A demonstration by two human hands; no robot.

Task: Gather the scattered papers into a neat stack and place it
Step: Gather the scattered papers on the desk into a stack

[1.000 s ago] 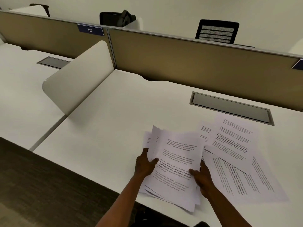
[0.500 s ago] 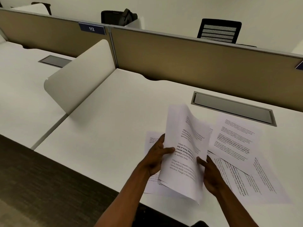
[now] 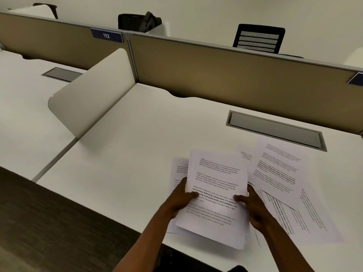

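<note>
A stack of printed white papers (image 3: 216, 177) is held between both hands near the front edge of the white desk (image 3: 137, 146). My left hand (image 3: 181, 199) grips its left edge with the thumb on top. My right hand (image 3: 253, 207) grips its right edge the same way. One loose sheet (image 3: 177, 169) lies on the desk under the stack's left side. Several more printed sheets (image 3: 280, 169) lie fanned and overlapping on the desk to the right, one (image 3: 312, 213) reaching toward the front edge.
A tan partition (image 3: 216, 75) closes the back of the desk, and a white curved divider (image 3: 92, 95) stands on the left. A grey cable hatch (image 3: 275, 130) is set into the desk behind the papers. A black chair (image 3: 259, 38) is beyond the partition.
The stack was lifted off the desk and stood nearly upright half a second ago; now it is tilted back flatter, squared up, and held lower by both hands.
</note>
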